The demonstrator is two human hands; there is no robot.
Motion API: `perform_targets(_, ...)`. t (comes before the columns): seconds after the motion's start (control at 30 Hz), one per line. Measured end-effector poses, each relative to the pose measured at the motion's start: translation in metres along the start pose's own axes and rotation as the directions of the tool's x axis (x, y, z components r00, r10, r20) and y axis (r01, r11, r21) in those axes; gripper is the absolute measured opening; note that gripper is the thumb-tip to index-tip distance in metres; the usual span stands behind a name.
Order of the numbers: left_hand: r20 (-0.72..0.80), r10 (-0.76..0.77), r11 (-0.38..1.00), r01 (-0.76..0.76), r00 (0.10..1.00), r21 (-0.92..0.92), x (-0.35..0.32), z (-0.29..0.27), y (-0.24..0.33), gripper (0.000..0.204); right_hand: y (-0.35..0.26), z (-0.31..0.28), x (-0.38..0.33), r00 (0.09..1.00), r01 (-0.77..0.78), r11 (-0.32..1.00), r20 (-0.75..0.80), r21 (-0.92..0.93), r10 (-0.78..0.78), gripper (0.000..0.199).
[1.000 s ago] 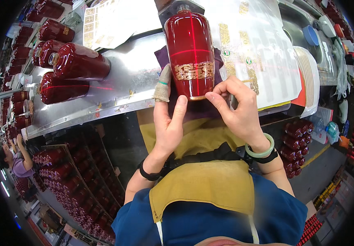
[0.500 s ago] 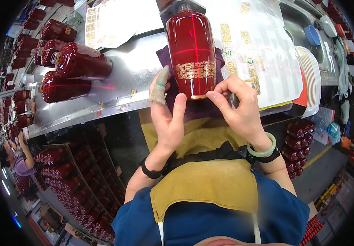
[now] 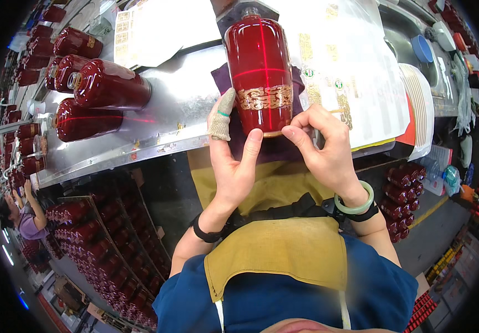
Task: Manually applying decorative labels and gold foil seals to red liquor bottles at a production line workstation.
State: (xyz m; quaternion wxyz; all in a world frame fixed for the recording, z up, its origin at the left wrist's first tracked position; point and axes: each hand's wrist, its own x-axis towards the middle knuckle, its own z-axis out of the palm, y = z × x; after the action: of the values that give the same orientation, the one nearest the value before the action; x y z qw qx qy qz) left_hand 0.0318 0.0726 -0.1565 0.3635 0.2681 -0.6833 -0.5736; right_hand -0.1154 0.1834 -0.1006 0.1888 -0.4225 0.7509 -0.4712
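A glossy red bottle (image 3: 260, 72) with a gold patterned band lies lengthwise on a purple cloth (image 3: 284, 147) on the steel bench (image 3: 178, 105), its base toward me. A red laser cross shows on it. My left hand (image 3: 231, 161) is open beside the bottle's base; its thumb touches the rim, and its index finger, in a fabric cot, stands apart at the bottle's left side. My right hand (image 3: 323, 150) pinches the bottle's base at the right with thumb and fingers.
Several more red bottles (image 3: 103, 86) lie on their sides at the bench's left. Sheets of gold labels (image 3: 350, 61) lie to the right, a stack of white sheets (image 3: 420, 105) beyond. Crates of red bottles (image 3: 101, 250) stand below left; another person (image 3: 26, 216) works at far left.
My left hand has come off the bottle's left side and opened, the covered index finger lifting away. The right hand has stayed at the base.
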Motion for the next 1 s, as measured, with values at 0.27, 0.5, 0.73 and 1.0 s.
perform_targets(0.27,-0.004,-0.003,1.000,0.003,1.000,-0.023,0.001,0.000,0.000,0.061,-0.001,0.000,0.000,1.000,-0.023,1.000,0.007,0.006,0.023,0.016)
perform_targets(0.5,-0.099,0.225,0.974,-0.221,0.969,0.047,-0.007,-0.006,-0.006,0.049,0.000,0.000,-0.001,1.000,-0.013,1.000,0.004,0.009,0.013,0.017)
perform_targets(0.73,0.053,0.656,0.640,-0.592,0.753,0.491,0.001,-0.004,-0.008,0.028,0.001,0.002,-0.001,1.000,0.007,1.000,-0.005,0.013,-0.007,0.017)
perform_targets(1.0,0.137,0.642,0.582,-0.596,0.754,0.554,0.004,-0.010,-0.004,0.028,0.002,0.001,0.002,1.000,0.024,0.999,-0.006,0.022,-0.024,0.018)
